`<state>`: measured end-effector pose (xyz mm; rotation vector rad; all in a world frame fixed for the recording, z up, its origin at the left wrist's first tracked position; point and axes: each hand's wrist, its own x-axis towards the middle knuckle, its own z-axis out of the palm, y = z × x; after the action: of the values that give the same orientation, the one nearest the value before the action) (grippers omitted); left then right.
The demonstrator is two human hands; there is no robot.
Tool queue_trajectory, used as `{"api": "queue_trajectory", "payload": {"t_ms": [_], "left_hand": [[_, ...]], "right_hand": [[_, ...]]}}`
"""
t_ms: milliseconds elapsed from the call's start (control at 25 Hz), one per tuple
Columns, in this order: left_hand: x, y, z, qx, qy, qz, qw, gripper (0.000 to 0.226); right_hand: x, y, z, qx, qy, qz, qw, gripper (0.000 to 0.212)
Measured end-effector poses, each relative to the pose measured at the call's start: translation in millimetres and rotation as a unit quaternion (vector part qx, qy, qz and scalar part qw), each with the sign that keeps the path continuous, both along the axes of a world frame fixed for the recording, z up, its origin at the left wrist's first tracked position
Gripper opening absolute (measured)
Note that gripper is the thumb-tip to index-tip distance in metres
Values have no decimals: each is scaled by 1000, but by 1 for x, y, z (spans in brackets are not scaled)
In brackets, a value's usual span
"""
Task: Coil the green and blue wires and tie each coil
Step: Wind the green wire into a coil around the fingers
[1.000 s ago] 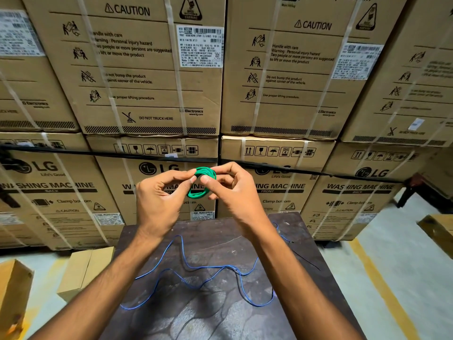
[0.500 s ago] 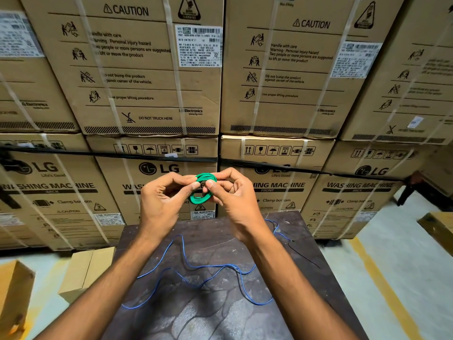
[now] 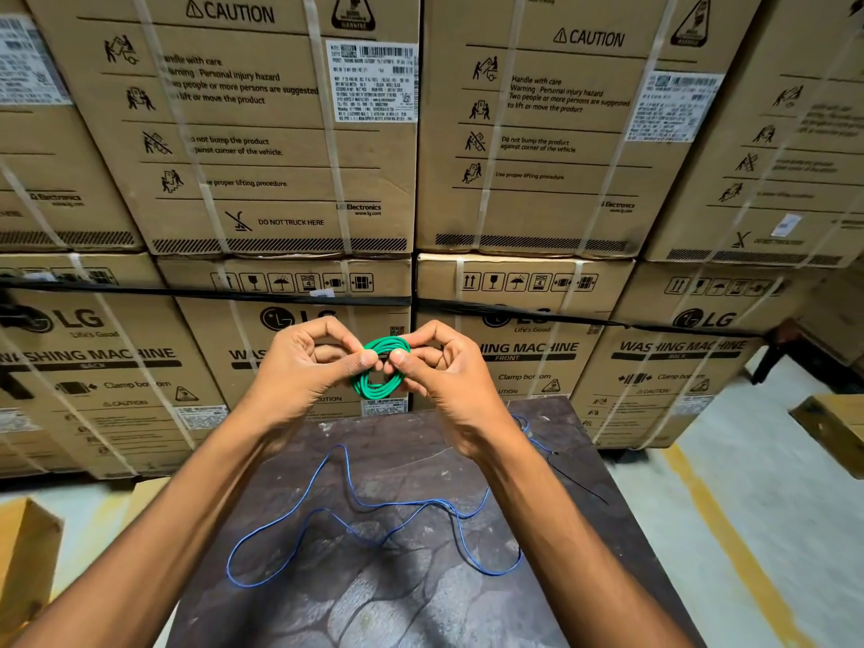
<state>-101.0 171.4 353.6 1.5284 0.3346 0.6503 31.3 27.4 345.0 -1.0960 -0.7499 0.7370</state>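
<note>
**Green coil pinched at its top for tying**

Left hand (image 3: 308,367) and right hand (image 3: 444,376) both pinch the green wire coil (image 3: 379,369) above the dark table (image 3: 421,600). Thumbs have drawn closer than a second ago, suggesting tying is under way. Blue wire (image 3: 327,512) lies loose, uncoiled, on the table. No containers hold anything visible.

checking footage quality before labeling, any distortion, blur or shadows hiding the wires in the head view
Head view: wide-angle bending bows the cardboard boxes outward, edges soft; green wire coil sharp between left hand and right hand; blue wire clear on the dim, mottled table.
</note>
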Motion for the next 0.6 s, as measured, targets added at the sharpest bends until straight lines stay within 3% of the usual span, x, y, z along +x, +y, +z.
{"api": "queue_trajectory", "payload": {"t_ms": [120,360,600], "left_hand": [[1,0,-1,30,8,0,1000,40],[1,-4,-3,109,20,25,993,21],[5,-8,-15,83,-31,76,993,19]], "right_hand": [[2,1,-3,-1,12,5,1000,13],[0,0,-11,-21,13,-9,1000,11],[-3,1,-2,-22,-40,-55,997,11]]}}
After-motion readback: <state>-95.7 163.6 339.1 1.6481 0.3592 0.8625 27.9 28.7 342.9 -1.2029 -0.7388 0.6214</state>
